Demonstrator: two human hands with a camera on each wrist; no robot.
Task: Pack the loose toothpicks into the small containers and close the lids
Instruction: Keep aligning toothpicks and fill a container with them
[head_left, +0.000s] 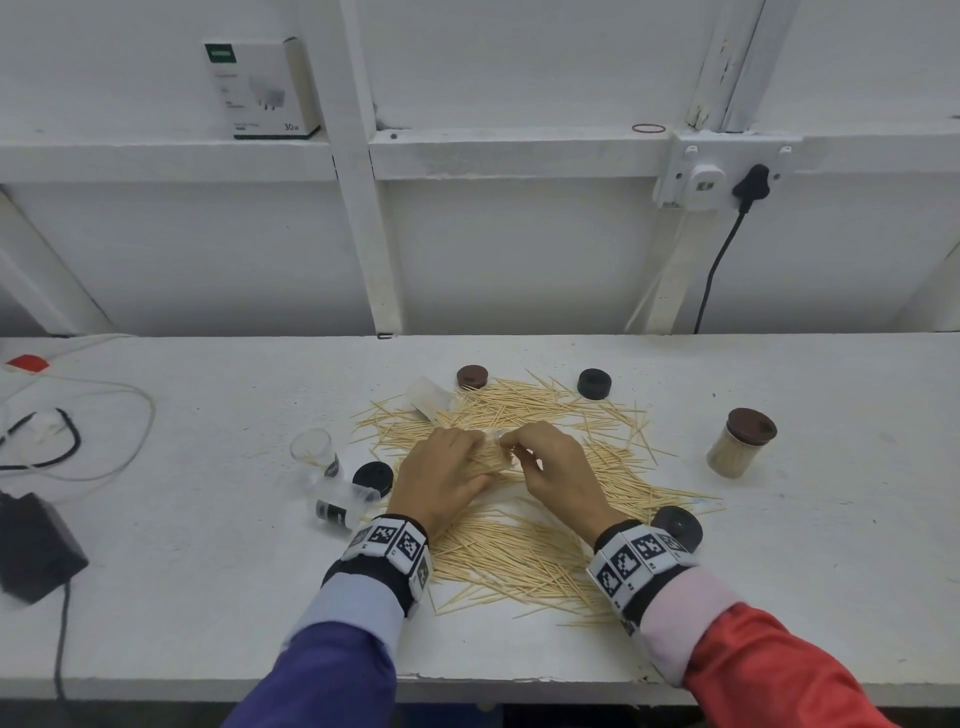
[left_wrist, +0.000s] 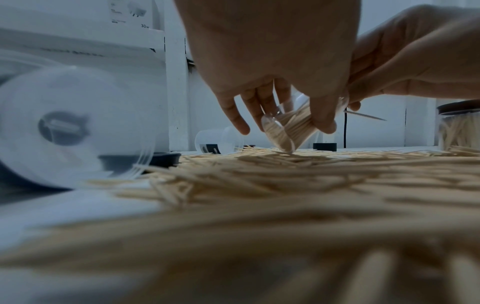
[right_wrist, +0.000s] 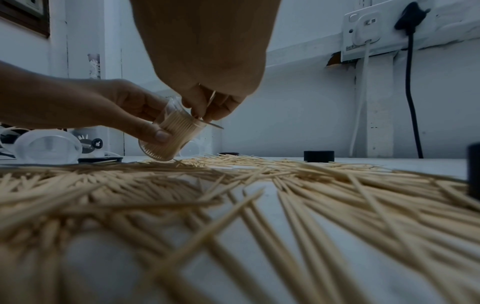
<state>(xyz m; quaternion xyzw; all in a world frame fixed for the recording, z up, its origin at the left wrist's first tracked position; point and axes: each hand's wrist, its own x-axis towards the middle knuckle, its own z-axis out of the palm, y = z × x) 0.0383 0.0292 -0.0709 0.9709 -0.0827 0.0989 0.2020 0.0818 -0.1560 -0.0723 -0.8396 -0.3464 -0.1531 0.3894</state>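
Note:
Loose toothpicks (head_left: 519, 561) lie spread in a wide pile on the white table (head_left: 208, 597), also seen up close in the wrist views (left_wrist: 259, 174) (right_wrist: 259, 185). My left hand (head_left: 467, 452) grips a small clear container (left_wrist: 283, 131) packed with toothpicks. The container (right_wrist: 168, 137) is tilted, its lower edge touching the pile and its mouth toward the right hand. My right hand (right_wrist: 205, 115) pinches a few toothpicks (right_wrist: 214, 125) at that mouth; one tip (left_wrist: 366, 116) sticks out sideways. In the head view the right hand (head_left: 519, 449) meets the left over the pile's middle.
A filled jar with a brown lid (head_left: 740, 441) stands at the right. Loose lids lie around the pile: brown (head_left: 471, 376), black (head_left: 594, 383), black (head_left: 373, 478), black (head_left: 676, 526). Empty clear containers sit left (head_left: 311, 449) (head_left: 337, 501) and behind (head_left: 428, 397). A black adapter (head_left: 36, 545) with cables is far left.

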